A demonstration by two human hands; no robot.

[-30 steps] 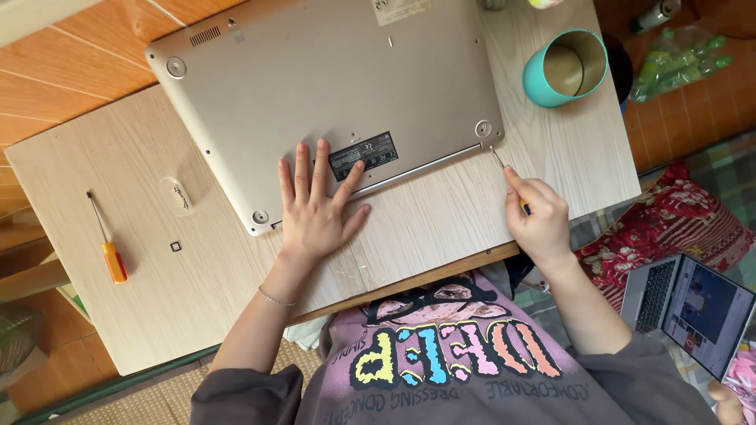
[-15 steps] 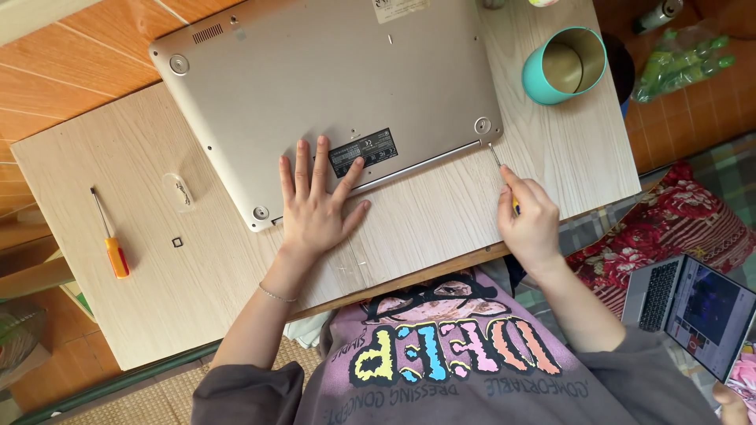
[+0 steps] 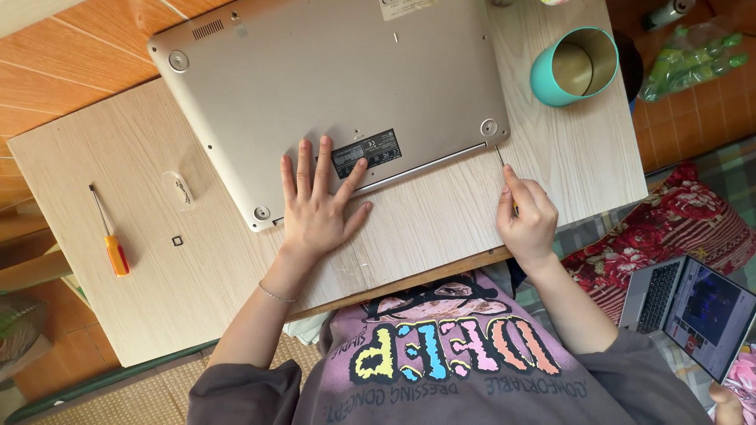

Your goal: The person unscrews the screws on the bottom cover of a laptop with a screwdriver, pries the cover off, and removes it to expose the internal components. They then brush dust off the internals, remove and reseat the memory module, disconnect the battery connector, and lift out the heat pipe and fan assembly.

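A silver laptop lies upside down on the pale wooden bench, its bottom panel facing up so the screws and rubber feet can be reached. The left hand lies flat and open, fingers spread over the laptop's near edge beside the dark label, likely to keep the case from sliding; it grasps nothing. The right hand is closed around a thin screwdriver, its shaft pointing up toward the laptop's near right corner, just by the round foot there. The handle is almost wholly hidden inside that grip, and whether the tip sits in a screw or only beside the edge is too small to tell. A second screwdriver with an orange handle lies well apart on the bench's left side, with a small dark square piece and a little clear bag between it and the laptop; the bag's contents cannot be made out. A teal cup stands near the far right of the bench. Another open laptop rests on a floral cushion at lower right, cut off by the frame.
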